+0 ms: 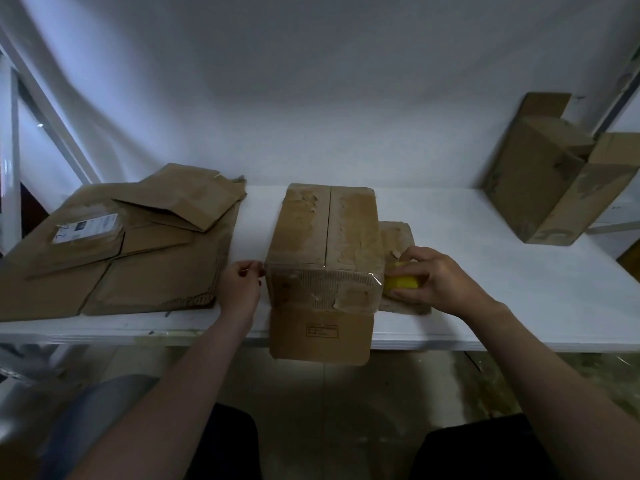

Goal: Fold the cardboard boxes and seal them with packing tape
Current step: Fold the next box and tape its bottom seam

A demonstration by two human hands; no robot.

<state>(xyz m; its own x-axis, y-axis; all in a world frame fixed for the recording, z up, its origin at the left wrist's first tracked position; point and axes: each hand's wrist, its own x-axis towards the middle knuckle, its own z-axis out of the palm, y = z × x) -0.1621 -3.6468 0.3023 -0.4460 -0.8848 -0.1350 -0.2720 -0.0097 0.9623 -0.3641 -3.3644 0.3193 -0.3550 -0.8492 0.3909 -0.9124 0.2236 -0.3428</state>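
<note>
A stack of flattened cartons (138,244) lies at the left of the white table (485,271). The left hand (239,289) pinches the clear tape (322,275) at the near left corner of the box (325,233). The box sits at the table's centre, its long axis pointing away from the person and its near flap overhanging the edge. The right hand (440,282) grips the yellow tape roll (401,281) against the box's right side. An open carton (550,185) leans far right, well apart.

Arms outstretched; left hand (240,284) pinches tape (322,273), right hand (437,280) grips tape roll (401,282)
</note>
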